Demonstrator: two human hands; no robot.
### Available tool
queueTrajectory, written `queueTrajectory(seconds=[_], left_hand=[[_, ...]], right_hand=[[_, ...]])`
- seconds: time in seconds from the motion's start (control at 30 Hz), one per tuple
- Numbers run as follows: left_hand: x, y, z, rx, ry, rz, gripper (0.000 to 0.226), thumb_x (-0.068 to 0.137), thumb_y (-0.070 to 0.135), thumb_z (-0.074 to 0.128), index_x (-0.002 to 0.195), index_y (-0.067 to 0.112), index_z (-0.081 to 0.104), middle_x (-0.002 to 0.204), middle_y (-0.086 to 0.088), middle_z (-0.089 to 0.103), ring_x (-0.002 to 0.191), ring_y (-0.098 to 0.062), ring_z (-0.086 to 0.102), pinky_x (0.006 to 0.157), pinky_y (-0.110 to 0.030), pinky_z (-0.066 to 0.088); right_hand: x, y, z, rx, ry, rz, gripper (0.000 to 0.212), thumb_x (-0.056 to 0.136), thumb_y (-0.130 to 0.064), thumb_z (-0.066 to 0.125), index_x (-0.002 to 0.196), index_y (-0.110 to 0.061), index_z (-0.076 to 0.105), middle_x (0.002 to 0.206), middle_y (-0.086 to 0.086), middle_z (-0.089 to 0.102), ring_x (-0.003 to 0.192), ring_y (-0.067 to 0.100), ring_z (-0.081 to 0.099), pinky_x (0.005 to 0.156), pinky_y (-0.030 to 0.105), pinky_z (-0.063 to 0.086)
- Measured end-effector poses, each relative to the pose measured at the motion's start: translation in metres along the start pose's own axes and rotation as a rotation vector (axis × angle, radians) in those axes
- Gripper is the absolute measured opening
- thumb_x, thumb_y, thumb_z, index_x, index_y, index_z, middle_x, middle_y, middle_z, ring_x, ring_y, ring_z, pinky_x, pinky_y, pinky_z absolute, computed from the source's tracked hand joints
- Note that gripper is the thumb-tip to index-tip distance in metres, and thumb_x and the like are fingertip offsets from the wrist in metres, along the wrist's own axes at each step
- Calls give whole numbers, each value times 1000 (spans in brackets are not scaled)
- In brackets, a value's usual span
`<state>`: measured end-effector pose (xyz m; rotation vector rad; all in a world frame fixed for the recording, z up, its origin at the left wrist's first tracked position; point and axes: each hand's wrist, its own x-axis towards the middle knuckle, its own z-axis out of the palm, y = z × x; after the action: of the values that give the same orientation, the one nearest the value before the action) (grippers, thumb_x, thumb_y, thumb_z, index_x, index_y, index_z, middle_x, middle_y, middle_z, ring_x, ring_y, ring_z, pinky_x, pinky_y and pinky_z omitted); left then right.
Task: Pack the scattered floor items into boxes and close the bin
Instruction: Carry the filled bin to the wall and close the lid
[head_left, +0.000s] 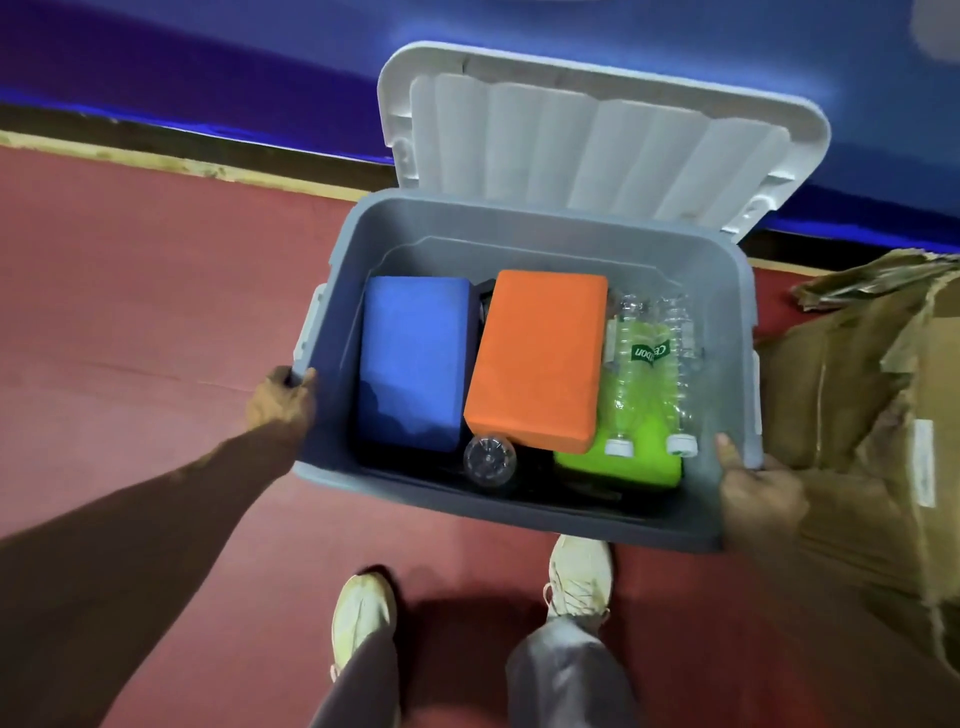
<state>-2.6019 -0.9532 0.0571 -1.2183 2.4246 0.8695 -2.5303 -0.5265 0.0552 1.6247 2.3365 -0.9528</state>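
While I watch through the head camera, the grey bin (524, 514) sits in the middle of my view with its white lid (597, 145) swung up at the far side, standing nearly upright. My left hand (283, 397) grips the bin's left rim beside the pale handle, fingers curled over the edge. My right hand (758, 493) grips the bin's near right corner, thumb laid on top of the rim and the fingers hidden below it. Inside the bin, a blue block (413, 364) lies along the left wall, and an orange block (537, 358) lies tilted just to its right. A green block (623, 465) lies at the near right of the bin, partly under the orange one, with clear bottles (649, 374) resting on it, white caps toward me. One more clear bottle (488, 460) shows end-on at the near wall, between the blue and green blocks. A torn cardboard box (857, 415) stands just right of the bin. Red floor (130, 312) spreads left of the bin, and I cannot tell whether the bin touches it.
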Motion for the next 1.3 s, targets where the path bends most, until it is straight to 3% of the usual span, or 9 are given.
queueTrajectory(seconds=[0.13, 0.23, 0.3, 0.5, 0.6, 0.73, 0.87, 0.97, 1.3], left_hand=[[-6, -6, 14, -14, -9, -58, 13, 95, 21, 48, 98, 9, 49, 106, -28, 58, 105, -40, 56, 75, -38, 35], [-16, -9, 16, -3, -83, -135, 33, 96, 21, 49, 117, -4, 53, 123, -28, 56, 114, -41, 54, 88, -40, 40], [-22, -12, 13, 8, -143, -161, 37, 94, 20, 51, 121, -6, 54, 124, -27, 57, 113, -39, 55, 84, -40, 42], [-33, 13, -1, 170, -161, -27, 40, 89, 11, 53, 123, -7, 49, 125, -30, 53, 114, -43, 54, 87, -45, 44], [-49, 52, -7, 189, -205, 109, 38, 86, 10, 52, 121, -4, 52, 119, -29, 56, 104, -43, 59, 82, -45, 48], [-66, 135, -19, 227, -307, 240, 48, 87, 14, 52, 134, 7, 48, 126, -23, 55, 98, -35, 60, 82, -35, 48], [-74, 234, -32, 168, -317, 368, 43, 88, 18, 51, 131, 15, 53, 116, -14, 62, 95, -32, 61, 80, -34, 49], [-70, 294, -40, 174, -312, 452, 45, 89, 19, 51, 134, 16, 50, 133, -15, 53, 112, -31, 57, 97, -35, 44], [26, 375, -13, 563, -299, 716, 52, 93, 37, 41, 143, 29, 35, 151, -1, 34, 135, -25, 37, 111, -46, 29]], right_hand=[[2, 19, 9, -70, -50, -17, 52, 89, -43, 61, 118, 0, 62, 118, 30, 62, 110, 45, 58, 92, 44, 44], [-4, 24, 10, -112, -133, 28, 51, 91, -35, 60, 119, 8, 61, 121, 32, 60, 114, 44, 57, 94, 44, 43], [-7, 23, 11, -99, -142, 41, 52, 91, -35, 62, 122, 7, 59, 124, 30, 59, 117, 42, 55, 96, 42, 42], [-2, 7, -7, -220, -228, 16, 46, 90, -30, 60, 122, 3, 58, 124, 27, 61, 117, 41, 56, 97, 43, 43], [-4, -33, -25, -239, -210, -80, 38, 89, -25, 57, 119, -2, 59, 121, 24, 62, 113, 40, 57, 97, 42, 46], [4, -129, -51, -102, -227, -417, 34, 88, -15, 56, 121, -8, 57, 121, 14, 63, 111, 32, 58, 97, 38, 46], [18, -236, -76, -97, -272, -684, 40, 90, -17, 58, 129, -10, 53, 129, 10, 57, 117, 27, 54, 98, 33, 40], [23, -297, -84, -220, -324, -805, 44, 91, -18, 55, 134, -10, 48, 138, 10, 50, 129, 28, 44, 107, 36, 34], [51, -366, -16, -569, -368, -921, 53, 99, -28, 41, 149, -15, 29, 153, 5, 34, 140, 26, 32, 113, 39, 28]])
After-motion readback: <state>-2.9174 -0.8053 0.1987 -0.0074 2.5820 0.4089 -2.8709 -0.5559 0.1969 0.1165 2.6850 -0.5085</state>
